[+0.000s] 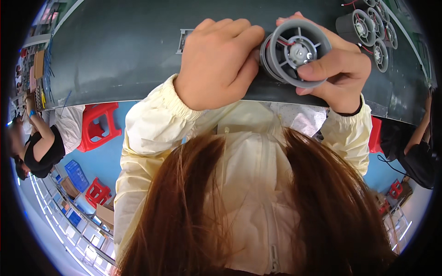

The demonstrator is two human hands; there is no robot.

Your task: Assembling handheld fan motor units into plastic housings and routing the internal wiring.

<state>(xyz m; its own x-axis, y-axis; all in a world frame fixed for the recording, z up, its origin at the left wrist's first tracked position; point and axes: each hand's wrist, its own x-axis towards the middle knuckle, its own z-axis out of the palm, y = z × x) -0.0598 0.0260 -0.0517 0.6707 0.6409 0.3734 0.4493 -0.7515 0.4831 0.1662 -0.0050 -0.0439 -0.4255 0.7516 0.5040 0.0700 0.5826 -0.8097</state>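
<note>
Table: dark green, spread beneath and beyond my fingers on both sides.
Left fingers [250, 37]: curled in at the held housing's left edge; their tips are hidden, so I cannot tell whether they pinch part of it.
Right fingers [324, 66]: gripping the housing, thumb over its near rim.
Standing housings [363, 28]: beyond my right fingers, several grey ones like mine, motors and red leads showing (I'd judge these further along, or simply waiting; their order isn't plain).
Held housing [286, 31]: grey, round, between my two sets of fingers, raised with its mouth toward me.
Grey bracket [181, 42]: just left of my left fingers, partly covered.
Motor [299, 53]: beside my right thumb, looks already seated among the spokes.
Red wire [286, 43]: left of that thumb, inside; what's left at the covered end, I cannot tell.
</note>
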